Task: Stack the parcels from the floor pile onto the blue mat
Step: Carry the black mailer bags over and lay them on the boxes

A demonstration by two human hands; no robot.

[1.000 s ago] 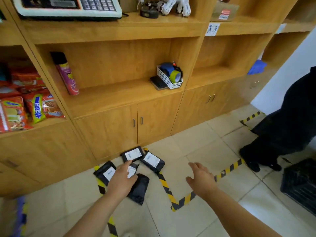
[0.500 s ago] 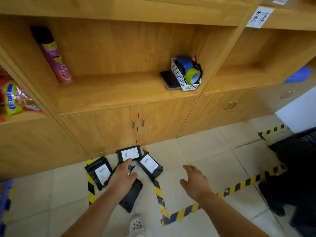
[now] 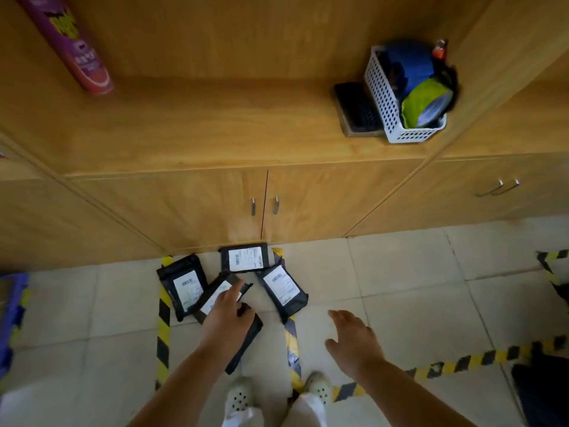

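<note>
Head view, setting: We look down at five black parcels [image 3: 243,258] fanned on the tiled floor [image 3: 400,272] against the base of a wooden cabinet [image 3: 215,204], inside a bay marked by yellow-and-black hazard tape [image 3: 163,334].

Left hand: Our left hand [image 3: 226,315] lies palm-down on the middle of the pile, forefinger stretched over a labelled parcel, thumb at the edge of the unlabelled parcel [image 3: 246,340] beneath the palm. The fingers are loosely spread and pressed flat; we judge they are settling for a pickup, and we cannot tell whether they have closed on anything yet.

Right hand: Our right hand [image 3: 354,337] hovers above bare tile right of the tape, fingers apart and holding nothing, apparently kept free for balance or to help.

Why the pile sits so: The parcels overlap one another, labels mostly up, so the top, nearest one looks the natural first take.

Blue mat: Only a blue strip [image 3: 12,318] shows at the far left edge, well apart from the pile; we take it for the mat, though too little shows to be sure.

Around: A white basket [image 3: 385,112] of tape rolls and a purple spray can [image 3: 74,50] stand on the shelf above, clear of the work.

In the way: Our own white shoes [image 3: 240,396] stand just beside the pile, and a tape strip lies between pile and mat; overlapping neighbours may drag along when one parcel lifts.
</note>
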